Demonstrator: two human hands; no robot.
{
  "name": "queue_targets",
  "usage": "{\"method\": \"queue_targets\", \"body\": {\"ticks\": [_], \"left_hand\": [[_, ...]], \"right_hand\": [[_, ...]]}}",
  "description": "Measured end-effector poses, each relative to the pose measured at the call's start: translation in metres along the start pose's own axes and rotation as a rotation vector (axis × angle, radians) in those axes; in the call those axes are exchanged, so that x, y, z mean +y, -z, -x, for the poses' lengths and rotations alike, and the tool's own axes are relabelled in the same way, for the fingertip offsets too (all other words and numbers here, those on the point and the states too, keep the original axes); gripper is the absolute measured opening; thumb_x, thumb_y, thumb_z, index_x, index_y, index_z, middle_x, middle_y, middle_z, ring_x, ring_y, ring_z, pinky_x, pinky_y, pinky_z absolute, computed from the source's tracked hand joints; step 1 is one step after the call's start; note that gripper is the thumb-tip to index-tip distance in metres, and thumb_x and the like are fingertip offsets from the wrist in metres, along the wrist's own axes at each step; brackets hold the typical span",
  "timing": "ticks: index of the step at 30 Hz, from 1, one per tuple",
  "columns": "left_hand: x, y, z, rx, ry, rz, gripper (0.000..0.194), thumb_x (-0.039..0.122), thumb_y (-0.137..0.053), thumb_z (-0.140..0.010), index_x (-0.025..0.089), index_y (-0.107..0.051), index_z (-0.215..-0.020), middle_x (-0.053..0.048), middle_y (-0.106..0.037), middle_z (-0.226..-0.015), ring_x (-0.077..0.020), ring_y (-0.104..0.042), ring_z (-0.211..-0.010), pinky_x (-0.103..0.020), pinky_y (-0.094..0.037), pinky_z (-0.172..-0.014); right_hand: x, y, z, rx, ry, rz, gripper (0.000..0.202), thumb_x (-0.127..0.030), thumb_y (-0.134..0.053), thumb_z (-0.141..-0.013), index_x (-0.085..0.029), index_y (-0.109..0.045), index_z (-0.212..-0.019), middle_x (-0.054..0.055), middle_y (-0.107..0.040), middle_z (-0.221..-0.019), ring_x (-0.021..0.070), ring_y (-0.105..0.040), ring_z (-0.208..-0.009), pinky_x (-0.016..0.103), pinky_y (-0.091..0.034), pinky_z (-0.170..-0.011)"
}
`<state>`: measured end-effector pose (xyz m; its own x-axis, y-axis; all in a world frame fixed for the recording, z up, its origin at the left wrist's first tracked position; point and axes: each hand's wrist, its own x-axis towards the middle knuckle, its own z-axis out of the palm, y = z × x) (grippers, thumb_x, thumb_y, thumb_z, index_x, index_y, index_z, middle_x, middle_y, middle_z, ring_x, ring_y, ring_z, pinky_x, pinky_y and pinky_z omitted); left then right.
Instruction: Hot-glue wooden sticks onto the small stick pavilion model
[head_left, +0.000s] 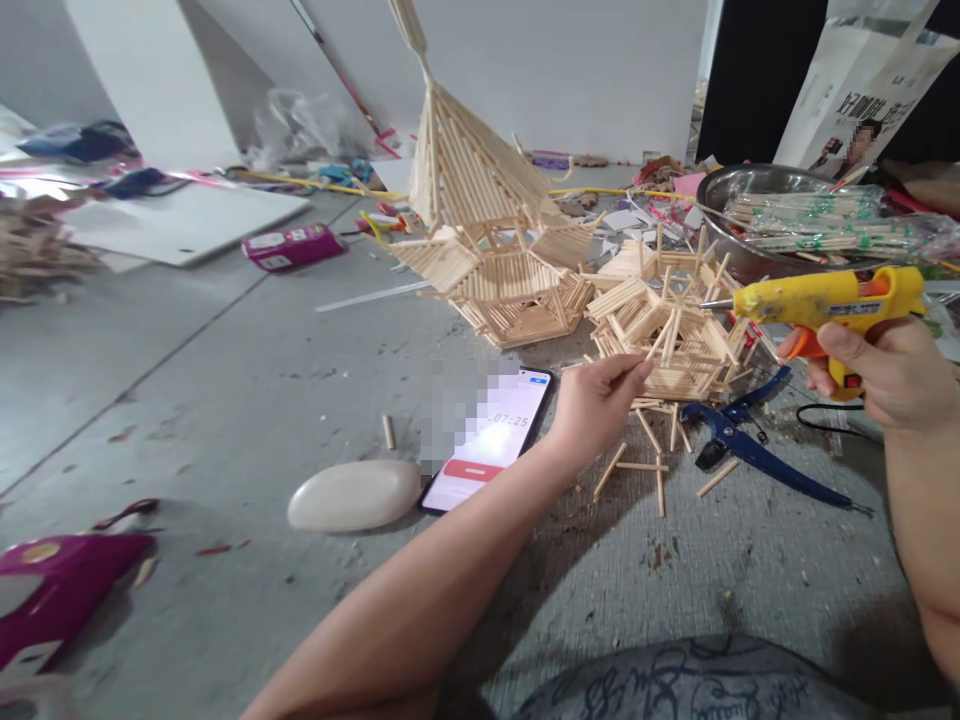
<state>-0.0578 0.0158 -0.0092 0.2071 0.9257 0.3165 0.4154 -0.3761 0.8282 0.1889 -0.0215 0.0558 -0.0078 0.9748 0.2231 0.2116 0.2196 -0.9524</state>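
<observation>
My right hand (877,365) is wrapped around a yellow glue gun (825,297), a finger at its orange trigger. The nozzle points left over a small wooden-stick structure (675,375). At the near side of that structure, my left hand (604,400) pinches a short wooden stick (660,335); whether the stick touches the structure I cannot tell. Several loose cut sticks (649,467) lie on the floor just below. Beside them rests a blue-handled cutter (750,445). Behind to the left stands a taller stick model with a pointed roof (480,165).
A lit phone (491,430) lies left of my left forearm, against a pale oval object (356,495). Purple packs (292,247) are on the floor at left. A metal bowl (712,215) at the back right holds bagged sticks (810,225). Scraps line the wall.
</observation>
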Motion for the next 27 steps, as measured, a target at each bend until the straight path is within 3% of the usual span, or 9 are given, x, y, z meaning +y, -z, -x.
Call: {"method": "queue_targets", "body": {"ticks": [4,10,27], "left_hand": [[-0.0011,-0.0014,0.0017,0.033,-0.160,-0.041,0.025,0.029,-0.051,-0.082,0.012,-0.070,-0.085,-0.003,-0.067,-0.061,-0.0081,-0.056,-0.053,-0.018,-0.041,-0.049],[-0.0019,-0.0010,0.0008,0.037,-0.223,-0.081,0.026,0.028,-0.049,-0.083,0.013,-0.070,-0.082,-0.002,-0.065,-0.057,-0.0081,-0.054,-0.051,-0.019,-0.041,-0.048],[0.0011,0.0011,0.0030,0.002,-0.177,-0.137,0.029,0.031,-0.047,-0.084,0.014,-0.070,-0.083,-0.002,-0.061,-0.055,-0.0088,-0.053,-0.051,-0.021,-0.041,-0.050]], "right_hand": [[0.0002,-0.0007,-0.0007,-0.033,-0.017,0.018,0.022,-0.042,-0.062,-0.075,-0.020,-0.062,-0.076,0.000,-0.065,-0.068,0.0052,-0.045,-0.035,0.022,-0.035,-0.032],[-0.0005,-0.0012,0.0012,-0.058,-0.062,0.041,0.026,-0.044,-0.061,-0.075,-0.018,-0.060,-0.075,0.000,-0.063,-0.067,0.0037,-0.045,-0.036,0.019,-0.034,-0.032],[-0.0041,-0.0045,0.0029,-0.063,-0.116,0.026,0.027,-0.045,-0.064,-0.072,-0.019,-0.058,-0.081,-0.002,-0.058,-0.062,0.0041,-0.043,-0.037,0.019,-0.032,-0.032]]}}
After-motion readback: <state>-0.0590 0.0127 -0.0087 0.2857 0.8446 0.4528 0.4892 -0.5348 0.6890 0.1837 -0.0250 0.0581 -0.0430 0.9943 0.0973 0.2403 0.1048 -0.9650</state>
